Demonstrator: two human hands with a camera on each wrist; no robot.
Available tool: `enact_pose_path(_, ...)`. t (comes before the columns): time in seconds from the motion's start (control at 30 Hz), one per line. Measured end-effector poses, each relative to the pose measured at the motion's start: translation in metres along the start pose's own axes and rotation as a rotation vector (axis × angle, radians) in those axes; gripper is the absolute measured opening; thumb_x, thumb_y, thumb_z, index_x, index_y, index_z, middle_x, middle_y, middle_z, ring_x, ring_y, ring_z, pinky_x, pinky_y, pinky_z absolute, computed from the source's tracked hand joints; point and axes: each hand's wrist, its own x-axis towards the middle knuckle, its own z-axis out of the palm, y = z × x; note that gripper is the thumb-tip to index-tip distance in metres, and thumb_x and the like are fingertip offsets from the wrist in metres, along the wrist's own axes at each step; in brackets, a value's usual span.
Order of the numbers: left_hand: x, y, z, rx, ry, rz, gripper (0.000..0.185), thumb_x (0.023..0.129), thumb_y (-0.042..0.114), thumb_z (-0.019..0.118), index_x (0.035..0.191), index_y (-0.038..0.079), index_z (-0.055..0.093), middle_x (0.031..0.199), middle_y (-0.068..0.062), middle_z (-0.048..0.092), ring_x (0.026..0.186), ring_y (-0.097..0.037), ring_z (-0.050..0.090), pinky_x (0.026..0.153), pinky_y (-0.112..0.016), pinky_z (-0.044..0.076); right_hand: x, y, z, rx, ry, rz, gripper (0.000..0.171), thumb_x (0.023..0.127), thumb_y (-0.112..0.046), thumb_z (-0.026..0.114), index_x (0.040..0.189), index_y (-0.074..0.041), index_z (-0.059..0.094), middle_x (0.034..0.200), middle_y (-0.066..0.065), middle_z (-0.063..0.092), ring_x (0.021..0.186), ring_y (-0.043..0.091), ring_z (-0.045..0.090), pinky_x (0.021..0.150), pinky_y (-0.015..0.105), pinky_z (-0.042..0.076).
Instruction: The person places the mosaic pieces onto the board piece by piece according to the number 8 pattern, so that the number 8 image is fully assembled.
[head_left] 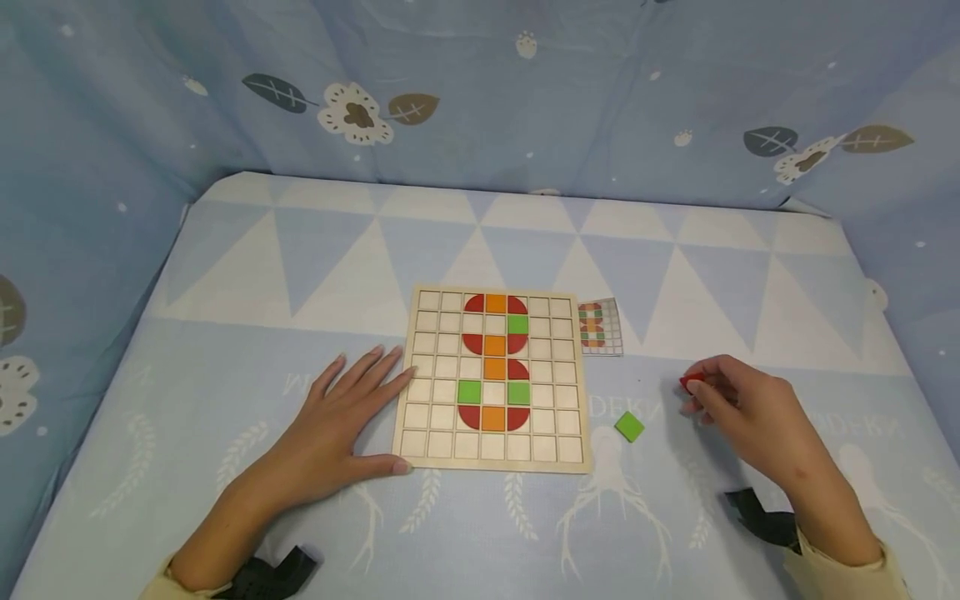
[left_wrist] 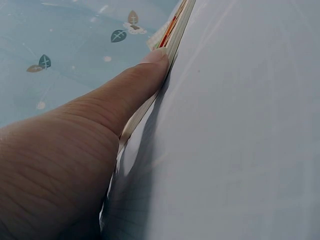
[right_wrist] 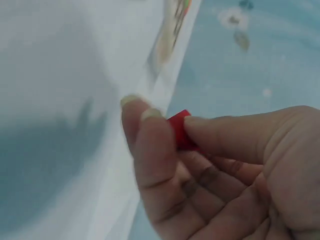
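Red piece (head_left: 691, 382) pinched in our right hand (head_left: 750, 412) right of the wooden board (head_left: 495, 383), near a green tile (head_left: 628, 427) on the counter (head_left: 225, 400), our left hand (head_left: 337, 425) flat, fingers straight, touching the board's left edge.

Soft, even light, sharp only from above

The head view is bright and crisp with faint shadows and slight edge bowing; both wrist views are hazy, the right hand (right_wrist: 220, 175) close and blurred, the background washed out.

Board (head_left: 495, 385) left, loose tile (head_left: 628, 426) right
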Motion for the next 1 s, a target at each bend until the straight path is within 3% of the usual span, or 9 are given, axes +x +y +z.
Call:
enact_pose_path(0.2,-0.001,-0.001,0.000,0.000,0.004,0.007,0.109,0.080,0.073,0.076,0.168,0.029,0.027,0.175,0.006,0.011,0.161,-0.022,0.002,0.126,-0.050,-0.005,0.034,-0.049,0.016,0.077,-0.075,-0.161,0.024,0.097,0.000,0.072,0.117,-0.002,0.059,0.093,0.004,0.075,0.070,0.011,0.066,0.060,0.025,0.055)
enact_pose_path(0.3,-0.001,-0.001,0.000,-0.007,0.011,0.014,0.109,0.081,0.071,0.077,0.168,0.027,0.028,0.175,0.005,0.011,0.161,-0.022,0.003,0.126,-0.050,-0.005,0.052,-0.074,0.026,0.085,-0.128,-0.225,0.027,0.095,0.001,0.074,0.114,-0.005,0.056,0.095,0.003,0.075,0.077,0.012,0.069,0.065,0.028,0.057)
enact_pose_path(0.53,-0.001,0.001,0.000,-0.003,0.009,0.009,0.109,0.080,0.069,0.079,0.167,0.026,0.030,0.175,0.004,0.012,0.161,-0.023,0.003,0.126,-0.052,-0.003,0.087,-0.121,0.053,-0.004,-0.242,-0.419,0.016,0.095,-0.005,0.077,0.110,-0.009,0.076,0.100,-0.002,0.075,0.088,0.013,0.067,0.082,0.034,0.057)
enact_pose_path(0.7,0.000,0.001,0.000,-0.002,-0.003,0.000,0.110,0.079,0.070,0.079,0.167,0.027,0.029,0.175,0.005,0.011,0.161,-0.022,0.002,0.126,-0.052,-0.004,0.101,-0.140,0.071,-0.080,-0.355,-0.515,0.032,0.101,-0.005,0.068,0.133,-0.003,0.070,0.113,0.004,0.074,0.101,0.019,0.068,0.094,0.037,0.057)
enact_pose_path(0.77,0.001,0.000,0.000,-0.004,-0.003,0.005,0.110,0.080,0.071,0.078,0.167,0.028,0.028,0.175,0.005,0.011,0.161,-0.022,0.002,0.126,-0.052,-0.004,0.104,-0.145,0.076,-0.098,-0.387,-0.514,0.036,0.103,-0.005,0.065,0.140,-0.001,0.063,0.112,0.006,0.074,0.096,0.019,0.068,0.091,0.037,0.057)
enact_pose_path(0.83,0.000,0.000,0.000,-0.004,-0.003,0.010,0.109,0.080,0.072,0.077,0.168,0.028,0.028,0.175,0.005,0.010,0.161,-0.022,0.002,0.126,-0.051,-0.004,0.106,-0.150,0.078,-0.101,-0.401,-0.505,0.033,0.103,-0.007,0.065,0.136,-0.003,0.062,0.110,0.005,0.073,0.092,0.016,0.067,0.088,0.034,0.057)
enact_pose_path(1.0,-0.001,-0.002,-0.001,-0.010,-0.001,0.009,0.110,0.080,0.071,0.077,0.168,0.029,0.027,0.175,0.005,0.010,0.161,-0.021,0.001,0.126,-0.050,-0.005,0.116,-0.158,0.085,-0.097,-0.403,-0.563,0.007,0.101,-0.007,0.069,0.107,-0.011,0.069,0.095,-0.003,0.070,0.081,0.011,0.061,0.078,0.028,0.054)
